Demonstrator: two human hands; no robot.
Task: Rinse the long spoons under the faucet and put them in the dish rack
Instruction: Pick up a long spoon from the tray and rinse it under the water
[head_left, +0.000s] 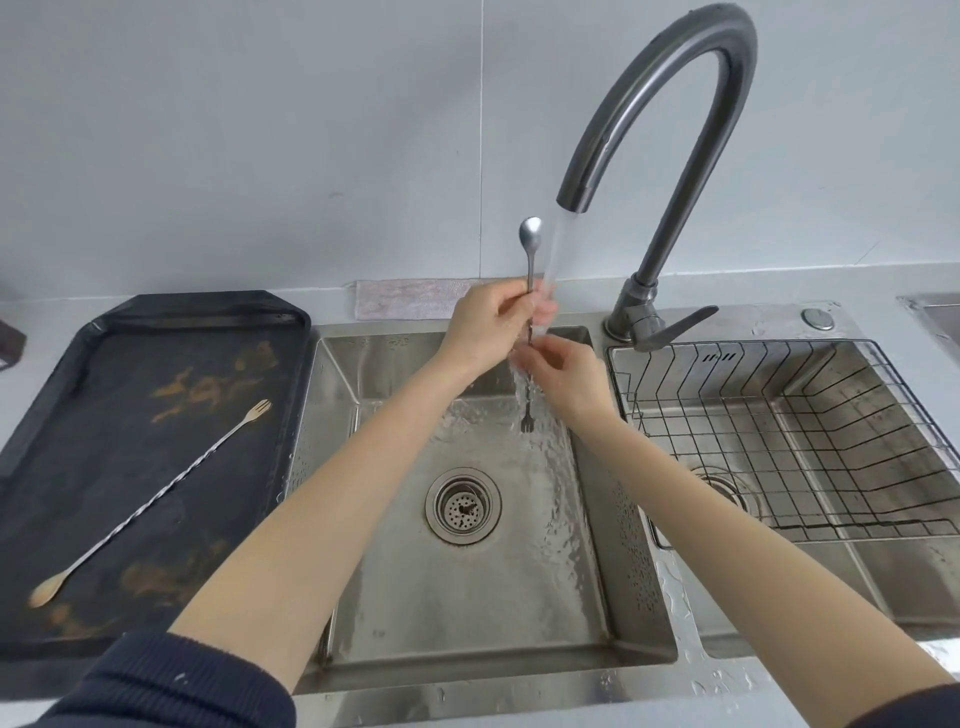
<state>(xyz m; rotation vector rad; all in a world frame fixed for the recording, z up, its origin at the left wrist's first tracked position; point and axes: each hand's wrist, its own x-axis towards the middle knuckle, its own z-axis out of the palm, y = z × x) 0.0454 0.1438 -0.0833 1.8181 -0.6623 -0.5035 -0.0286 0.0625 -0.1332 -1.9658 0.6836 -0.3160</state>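
A long steel spoon (530, 244) stands upright under the running faucet (670, 130), bowl up and small fork end down at the stream's foot. My left hand (488, 322) grips its upper shaft. My right hand (563, 371) pinches the shaft just below, in the water. A second long spoon (156, 501) with gold ends lies diagonally on the black tray (104, 364) at the left. The wire dish rack (800, 441) sits in the right sink basin and holds nothing.
Water runs down into the left sink basin (467, 597) toward its drain (462, 505). A grey cloth (410, 305) lies behind the sink against the wall. The faucet lever (670, 327) points right, above the rack's rim.
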